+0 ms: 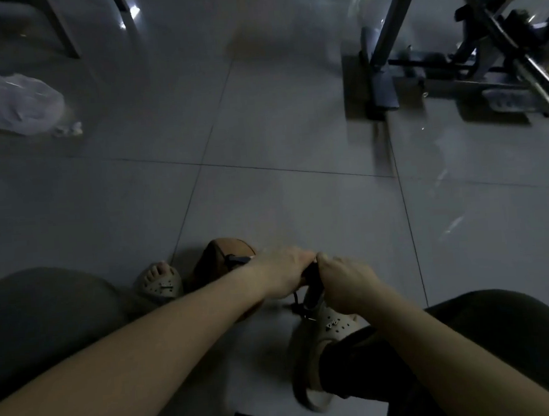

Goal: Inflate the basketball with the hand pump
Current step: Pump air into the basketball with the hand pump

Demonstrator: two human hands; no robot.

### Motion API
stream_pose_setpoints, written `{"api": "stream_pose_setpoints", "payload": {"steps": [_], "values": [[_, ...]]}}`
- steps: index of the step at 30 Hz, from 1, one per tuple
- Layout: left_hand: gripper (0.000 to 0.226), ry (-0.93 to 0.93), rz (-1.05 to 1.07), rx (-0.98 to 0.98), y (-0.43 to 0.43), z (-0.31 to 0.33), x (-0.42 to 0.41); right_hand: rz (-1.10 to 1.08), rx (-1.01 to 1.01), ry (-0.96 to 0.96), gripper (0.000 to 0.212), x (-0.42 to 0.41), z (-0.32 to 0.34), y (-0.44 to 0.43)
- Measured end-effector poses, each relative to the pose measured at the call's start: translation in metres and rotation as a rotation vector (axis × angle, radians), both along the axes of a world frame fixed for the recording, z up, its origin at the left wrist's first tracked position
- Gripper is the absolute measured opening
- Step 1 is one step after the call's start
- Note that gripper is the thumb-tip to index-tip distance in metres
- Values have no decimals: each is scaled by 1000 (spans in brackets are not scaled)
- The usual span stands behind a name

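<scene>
Seated person's view downward, in dim light. The brown, rounded rubber basketball point(216, 260) rests on the grey tiled floor point(299, 206) between the person's feet, partly hidden behind the left forearm. A short black hose point(237, 260) lies across the ball's top; its end is too dark to make out. Just right of the ball stands the hand pump point(314, 297), a pale grey barrel with a black top handle point(309, 272), its foot hidden against the right shoe. The left hand point(281, 272) is clamped over the handle's left end, fingers curled down around it. The right hand point(347, 287) is clamped on the right end in the same way, the two hands nearly touching. The left foot wears a beige perforated clog point(160, 285) just beside the ball; a matching right clog point(321, 337) sits beneath the pump. Farther off, a crumpled translucent plastic bag point(22, 105) lies at upper left, and a dark metal-framed exercise machine point(483, 50) stands at upper right.
</scene>
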State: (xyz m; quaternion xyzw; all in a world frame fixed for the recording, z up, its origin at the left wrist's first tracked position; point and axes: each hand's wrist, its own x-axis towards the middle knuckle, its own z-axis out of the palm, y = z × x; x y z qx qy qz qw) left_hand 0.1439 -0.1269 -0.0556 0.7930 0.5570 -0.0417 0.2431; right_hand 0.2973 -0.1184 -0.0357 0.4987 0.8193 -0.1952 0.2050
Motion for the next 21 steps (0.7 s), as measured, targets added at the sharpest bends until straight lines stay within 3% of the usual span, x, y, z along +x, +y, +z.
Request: {"api": "stream_pose_setpoints", "payload": {"steps": [9,13,17,21], "values": [[26,146,-58,-109,-1,-35,9,17,-149,-112,70,-4,-45,2],[26,155,-94,-187,-6,-20,3,73,-113,-141,50,-6,-21,-6],[19,92,35,-87,8,31,1,-77,144,89,15,10,29,2],[18,40,43,276,21,96,-17,-29,588,376,11,26,61,5]]}}
